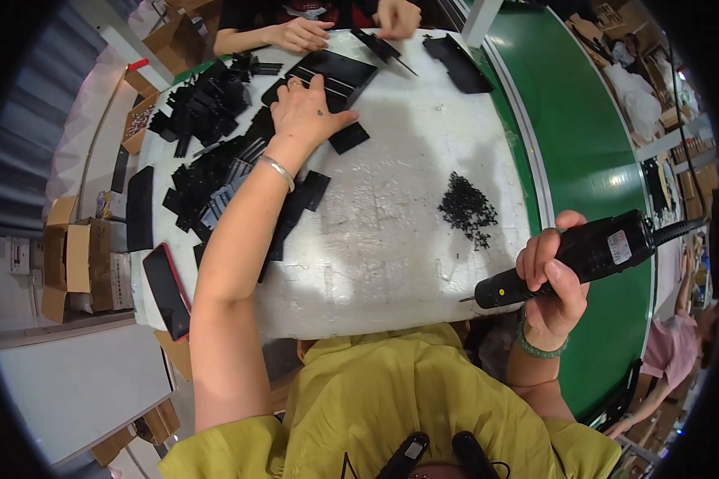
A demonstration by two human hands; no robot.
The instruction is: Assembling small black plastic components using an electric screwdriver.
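My left hand reaches to the far side of the white-covered table, fingers spread over a black flat panel with light lines across it. Whether the fingertips press on it I cannot tell. Beneath and beside my left forearm lies a heap of black plastic pieces, some with grey strips. My right hand is wrapped round a black corded electric screwdriver, held over the table's near right edge with its thin bit pointing left. A pile of small black screws lies on the table, beyond the bit.
Across the table, a co-worker's hands handle a black piece. Another black part lies at the far right. More black pieces are heaped far left, and a red-edged phone lies near left. A green conveyor runs along the right.
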